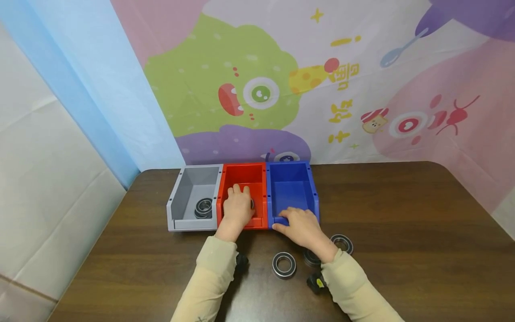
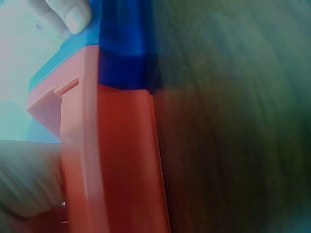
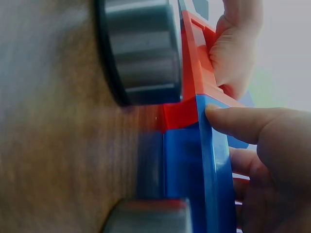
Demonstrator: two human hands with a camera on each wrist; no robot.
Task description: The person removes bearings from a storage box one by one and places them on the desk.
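My left hand (image 1: 238, 208) reaches over the front of the red bin (image 1: 244, 171) and down inside it. The edge of a metal ball bearing (image 1: 252, 204) shows beside that hand; whether the fingers hold it is hidden. The blue bin (image 1: 289, 192) stands directly to the right. On its low front wall rests my right hand (image 1: 301, 226), which pinches the wall. In the right wrist view the right thumb (image 3: 238, 121) presses the outer face of the blue front edge, while the other fingers lie on the inner side.
Left of the red bin, a grey bin (image 1: 174, 210) holds stacked bearings (image 1: 198, 207). Before the bins on the brown table (image 1: 402, 232) lie a bearing (image 1: 284, 275), another (image 1: 311, 259) partly under the right wrist, and a third (image 1: 349, 246) beside it. A printed cloth (image 1: 273, 40) hangs behind.
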